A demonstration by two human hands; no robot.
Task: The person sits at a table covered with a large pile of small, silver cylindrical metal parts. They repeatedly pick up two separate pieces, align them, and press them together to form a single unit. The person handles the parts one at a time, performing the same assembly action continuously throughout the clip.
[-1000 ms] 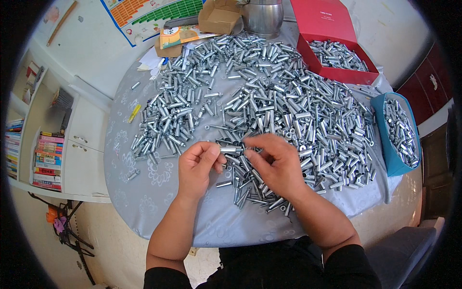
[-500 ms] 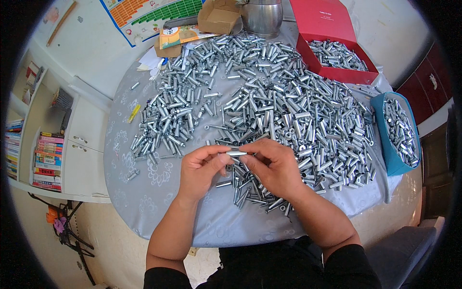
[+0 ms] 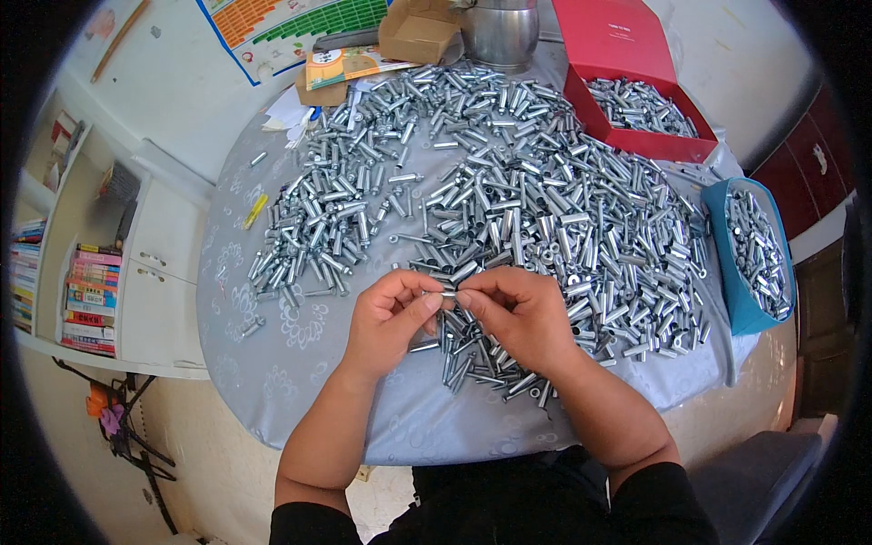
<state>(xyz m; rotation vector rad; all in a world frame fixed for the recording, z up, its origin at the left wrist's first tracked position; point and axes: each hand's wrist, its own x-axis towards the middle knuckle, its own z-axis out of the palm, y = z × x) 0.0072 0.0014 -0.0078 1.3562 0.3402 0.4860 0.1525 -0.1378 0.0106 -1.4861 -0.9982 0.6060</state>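
"Pinching a small shiny silver metal piece (image 3: 449,293), with the left hand (image 3: 386,318) at one end and the right hand (image 3: 522,318) at the other, fingertips narrowed on it. Working this single part seems the step in hand."

"What does the next move call for?"

"A steady, even pinch, I'd judge; it looks smooth enough to slip."

"And beyond the hands?"

"Just past and rightward, a broad heap of loose silver metal sleeves and bolts (image 3: 590,236) on the grey-clothed table (image 3: 272,363). Past the left hand, a smaller silver heap (image 3: 318,209). Well right, a teal open-topped bin (image 3: 749,307); farthest, a red lidded box (image 3: 647,143)."

"Changed since half a second ago?"

"The fingertips sit closer together, so less of the piece shows."
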